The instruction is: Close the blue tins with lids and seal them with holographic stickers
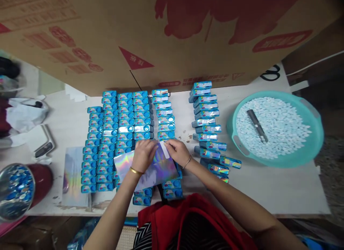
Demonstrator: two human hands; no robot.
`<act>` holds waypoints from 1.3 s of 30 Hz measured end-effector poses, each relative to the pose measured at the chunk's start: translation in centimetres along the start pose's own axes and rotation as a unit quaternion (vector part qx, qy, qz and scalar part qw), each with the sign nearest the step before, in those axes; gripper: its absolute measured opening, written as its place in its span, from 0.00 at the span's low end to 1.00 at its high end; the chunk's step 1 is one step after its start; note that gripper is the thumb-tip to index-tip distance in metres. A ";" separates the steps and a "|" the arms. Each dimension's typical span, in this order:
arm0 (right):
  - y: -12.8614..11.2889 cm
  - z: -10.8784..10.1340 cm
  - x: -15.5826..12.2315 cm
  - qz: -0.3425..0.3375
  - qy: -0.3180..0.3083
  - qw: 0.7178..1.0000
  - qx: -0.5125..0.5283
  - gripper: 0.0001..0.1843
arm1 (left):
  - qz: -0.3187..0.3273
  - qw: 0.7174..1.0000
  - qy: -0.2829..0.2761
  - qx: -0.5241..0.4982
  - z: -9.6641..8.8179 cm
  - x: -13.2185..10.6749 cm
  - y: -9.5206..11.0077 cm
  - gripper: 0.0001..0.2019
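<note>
My left hand (145, 154) lies closed on a holographic sticker sheet (150, 167), holding it over the rows of small blue boxes (120, 128). My right hand (177, 152) pinches a small white sticker strip (164, 149) at the sheet's upper edge. Both hands sit close together near the front middle of the table. A gold bangle circles the left wrist and a thin bracelet the right. The sheet hides several boxes beneath it.
A teal basin (318, 135) of white pellets with a grey scoop (257, 125) stands at the right. More blue boxes (208, 128) line a tilted column beside it. A big cardboard box (172, 35) blocks the back. A round tin of blue caps (16, 191) sits at the left, with another holographic sheet (72, 174) nearby.
</note>
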State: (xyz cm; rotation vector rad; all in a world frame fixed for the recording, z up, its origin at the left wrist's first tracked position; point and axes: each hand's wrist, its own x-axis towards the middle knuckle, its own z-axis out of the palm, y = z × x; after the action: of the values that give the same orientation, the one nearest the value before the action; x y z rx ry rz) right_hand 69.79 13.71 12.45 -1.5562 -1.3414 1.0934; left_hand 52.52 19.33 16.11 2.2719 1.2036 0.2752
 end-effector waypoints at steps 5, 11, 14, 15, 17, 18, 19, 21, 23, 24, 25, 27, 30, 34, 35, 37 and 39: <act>0.4 0.1 0.7 0.069 -0.002 0.997 0.040 0.20 | 0.039 0.992 0.027 0.120 1.2 -0.3 0.6 0.14; 0.8 0.1 0.9 0.094 0.003 0.994 0.055 0.21 | 0.050 0.991 0.064 0.108 2.6 -3.3 2.0 0.10; 0.9 0.1 0.9 0.079 0.009 0.996 0.034 0.21 | 0.030 0.997 0.066 0.038 1.8 -5.5 4.3 0.06; 0.9 0.1 0.9 0.069 0.007 0.997 0.024 0.20 | 0.011 0.997 0.073 -0.001 1.2 -6.0 5.2 0.04; 0.7 -0.2 0.8 0.048 0.018 0.999 0.006 0.19 | -0.057 0.986 0.122 -0.100 0.0 -6.4 6.8 0.01; 0.5 -0.4 0.7 0.040 0.033 0.999 0.005 0.18 | -0.104 0.969 0.163 -0.154 -0.5 -6.1 7.4 0.02; 0.1 -0.6 0.5 0.034 0.053 0.998 0.014 0.17 | -0.151 0.945 0.207 -0.203 -0.8 -5.6 7.7 0.04; -0.8 -1.2 0.0 0.033 0.086 0.994 0.058 0.21 | -0.220 0.892 0.269 -0.288 -1.1 -3.9 7.6 0.07; -1.8 -1.7 -0.7 0.035 0.078 0.990 0.116 0.27 | -0.252 0.856 0.289 -0.348 -0.6 -2.0 6.9 0.10; -2.2 -1.8 -1.0 0.037 0.065 0.988 0.136 0.28 | -0.261 0.844 0.289 -0.368 -0.2 -1.1 6.4 0.11; -2.5 -1.9 -1.3 0.043 0.054 0.987 0.146 0.27 | -0.270 0.835 0.285 -0.386 0.3 -0.3 6.0 0.11; -2.8 -2.0 -1.4 0.063 0.058 0.986 0.140 0.23 | -0.285 0.821 0.277 -0.409 1.2 1.0 5.2 0.12; -2.3 -2.1 -0.5 0.083 0.096 0.984 0.124 0.17 | -0.292 0.819 0.261 -0.420 2.3 2.5 4.3 0.12; -0.6 -3.4 2.6 0.077 0.114 0.987 0.087 0.17 | -0.248 0.861 0.250 -0.367 2.9 5.5 3.4 0.08; -0.2 -3.9 3.6 0.071 0.117 0.988 0.066 0.16 | -0.224 0.876 0.256 -0.342 3.0 6.4 3.1 0.07; 0.7 -4.8 5.5 0.058 0.125 0.990 0.013 0.15 | -0.184 0.898 0.275 -0.288 3.3 8.3 2.7 0.05; 1.5 -5.5 7.0 0.052 0.129 0.989 -0.044 0.14 | -0.179 0.910 0.286 -0.239 3.8 9.7 2.4 0.05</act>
State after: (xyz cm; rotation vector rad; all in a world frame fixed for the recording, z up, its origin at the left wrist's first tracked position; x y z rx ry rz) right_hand 75.94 20.27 11.96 -1.7827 -1.1558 0.8683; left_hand 61.36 24.76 13.59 1.5449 1.5938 1.0221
